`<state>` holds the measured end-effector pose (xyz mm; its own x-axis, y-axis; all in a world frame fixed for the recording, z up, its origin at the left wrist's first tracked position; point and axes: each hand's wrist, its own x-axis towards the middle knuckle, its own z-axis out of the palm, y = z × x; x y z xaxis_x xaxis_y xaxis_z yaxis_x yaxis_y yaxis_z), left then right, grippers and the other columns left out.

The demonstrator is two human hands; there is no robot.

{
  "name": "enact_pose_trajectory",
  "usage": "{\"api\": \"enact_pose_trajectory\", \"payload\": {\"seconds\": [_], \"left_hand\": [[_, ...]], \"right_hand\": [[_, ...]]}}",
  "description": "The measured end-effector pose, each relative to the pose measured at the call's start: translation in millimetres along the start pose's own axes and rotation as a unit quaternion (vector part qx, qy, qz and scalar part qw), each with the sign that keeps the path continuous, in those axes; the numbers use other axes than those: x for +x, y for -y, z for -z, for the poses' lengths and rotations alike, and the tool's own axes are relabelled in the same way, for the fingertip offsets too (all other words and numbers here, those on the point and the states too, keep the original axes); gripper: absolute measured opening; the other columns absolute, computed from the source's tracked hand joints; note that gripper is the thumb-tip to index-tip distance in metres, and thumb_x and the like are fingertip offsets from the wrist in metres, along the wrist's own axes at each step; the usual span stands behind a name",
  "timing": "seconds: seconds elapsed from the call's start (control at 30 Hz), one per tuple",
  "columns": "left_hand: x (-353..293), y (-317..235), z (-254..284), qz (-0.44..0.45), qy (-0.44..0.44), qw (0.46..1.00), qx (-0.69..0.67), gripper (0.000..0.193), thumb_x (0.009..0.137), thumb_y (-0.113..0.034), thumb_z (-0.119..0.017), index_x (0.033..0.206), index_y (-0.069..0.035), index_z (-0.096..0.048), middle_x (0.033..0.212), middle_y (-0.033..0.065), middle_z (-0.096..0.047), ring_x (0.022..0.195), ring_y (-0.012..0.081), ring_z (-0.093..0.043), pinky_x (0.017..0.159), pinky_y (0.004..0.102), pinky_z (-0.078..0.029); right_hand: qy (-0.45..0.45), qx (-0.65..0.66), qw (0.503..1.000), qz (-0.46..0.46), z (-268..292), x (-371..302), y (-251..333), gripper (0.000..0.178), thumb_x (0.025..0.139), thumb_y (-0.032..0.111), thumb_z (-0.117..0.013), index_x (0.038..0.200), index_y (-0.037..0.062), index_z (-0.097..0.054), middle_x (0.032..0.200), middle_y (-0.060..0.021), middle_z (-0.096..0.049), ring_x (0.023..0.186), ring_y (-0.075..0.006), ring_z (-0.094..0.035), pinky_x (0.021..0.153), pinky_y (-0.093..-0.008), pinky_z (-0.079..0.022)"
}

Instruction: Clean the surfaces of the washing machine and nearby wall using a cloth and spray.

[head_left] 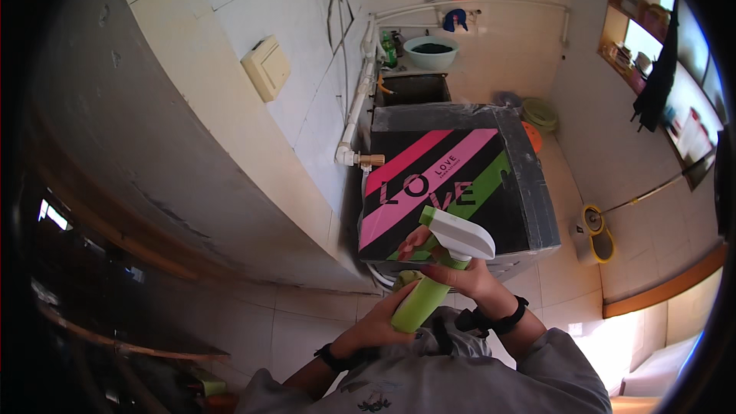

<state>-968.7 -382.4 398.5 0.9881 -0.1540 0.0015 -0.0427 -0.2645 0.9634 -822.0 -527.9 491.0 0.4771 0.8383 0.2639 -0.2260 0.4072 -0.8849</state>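
Note:
A light green spray bottle (423,305) with a white trigger head (469,236) is tilted in front of my body, its nozzle end up and to the left. My left hand (374,326) is closed around the lower part of the bottle. Higher up, my right hand (477,282) grips it at the neck, just under the trigger head; some of its fingers are behind the bottle. A small olive-green piece (406,279) shows beside the bottle above my left hand, and I cannot make out what it is. Both wrists wear black bands.
A box-shaped block with a black, pink and green striped top (429,184) stands just ahead. Behind it are a dark sink (414,89), a pale basin (431,52) and a green bottle (389,52). White pipes (354,124) run along the left wall. A mop bucket (595,239) stands right.

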Motion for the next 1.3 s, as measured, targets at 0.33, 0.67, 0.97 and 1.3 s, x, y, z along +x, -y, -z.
{"api": "enact_pose_trajectory", "payload": {"seconds": [0.33, 0.67, 0.97, 1.3], "left_hand": [[-11.3, -28.7, -54.7, 0.042, -0.384, 0.900, -0.202, 0.070, 0.080, 0.002, -0.061, 0.141, -0.004, -0.027, 0.129, 0.0116, -0.048, 0.112, 0.0182, -0.052, 0.096, 0.0316, -0.041], [3.9, -47.8, -117.5, 0.112, -0.527, 0.831, -0.134, 0.054, 0.082, -0.001, -0.061, 0.133, -0.007, -0.045, 0.123, 0.0095, -0.055, 0.109, 0.0156, -0.054, 0.095, 0.0275, -0.040], [-30.1, -67.2, -150.2, 0.195, -0.569, 0.788, -0.132, 0.042, 0.084, -0.003, -0.058, 0.125, -0.007, -0.052, 0.106, 0.0086, -0.063, 0.081, 0.0127, -0.064, 0.075, 0.0249, -0.050], [-70.4, -50.4, -181.0, 0.220, -0.604, 0.756, -0.128, 0.038, 0.085, -0.004, -0.058, 0.123, -0.003, -0.053, 0.097, 0.0099, -0.065, 0.071, 0.0133, -0.064, 0.063, 0.0249, -0.051]], "right_hand": [[0.236, 0.161, 0.957, -0.049, 16.8, 132.2, 53.9, 0.037, 0.076, 0.001, -0.057, 0.111, -0.0015, -0.046, 0.104, -0.0168, -0.056, 0.062, -0.0209, -0.059, 0.057, -0.0310, -0.049], [0.280, 0.074, 0.955, 0.059, -34.1, 220.0, 123.2, 0.031, 0.073, 0.000, -0.050, 0.104, -0.0034, -0.052, 0.100, -0.0157, -0.059, 0.058, -0.0164, -0.057, 0.059, -0.0298, -0.050], [0.255, -0.002, 0.949, 0.186, -102.7, 270.5, 124.3, 0.023, 0.071, 0.002, -0.053, 0.092, -0.0052, -0.058, 0.087, -0.0133, -0.063, 0.078, -0.0184, -0.058, 0.073, -0.0306, -0.046], [0.125, -0.122, 0.970, 0.170, -123.6, 278.5, 114.0, 0.015, 0.066, 0.013, -0.057, 0.068, -0.0018, -0.057, 0.066, -0.0077, -0.059, 0.060, -0.0165, -0.053, 0.055, -0.0301, -0.041]]}}
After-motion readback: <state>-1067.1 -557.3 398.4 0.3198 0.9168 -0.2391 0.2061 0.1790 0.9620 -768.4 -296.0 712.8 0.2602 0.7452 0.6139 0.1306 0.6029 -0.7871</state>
